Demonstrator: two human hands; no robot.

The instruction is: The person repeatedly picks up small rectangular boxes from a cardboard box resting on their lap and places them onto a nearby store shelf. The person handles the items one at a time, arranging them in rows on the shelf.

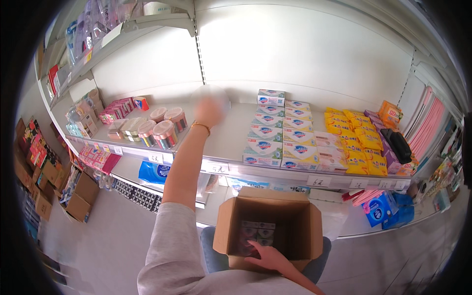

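Note:
My left hand (209,110), with a bead bracelet at the wrist, reaches over the white shelf (225,142) towards its back. A blurred patch covers the hand, so its fingers and anything in them are hidden. To its left stand round clear tubs with pink lids (165,129). To its right, boxed Safeguard soap (263,147) is stacked in rows. An open cardboard box (315,232) rests between my knees, with several small soap boxes (258,232) at its bottom. My right hand (267,255) is over the box's near edge, fingers apart, with nothing visible in it.
Yellow soap packets (356,143) and a black object (396,145) are farther right on the shelf. Price cards line the shelf's front edge. Blue packs (379,210) lie on the lower shelf. An open carton (79,195) stands on the floor at left.

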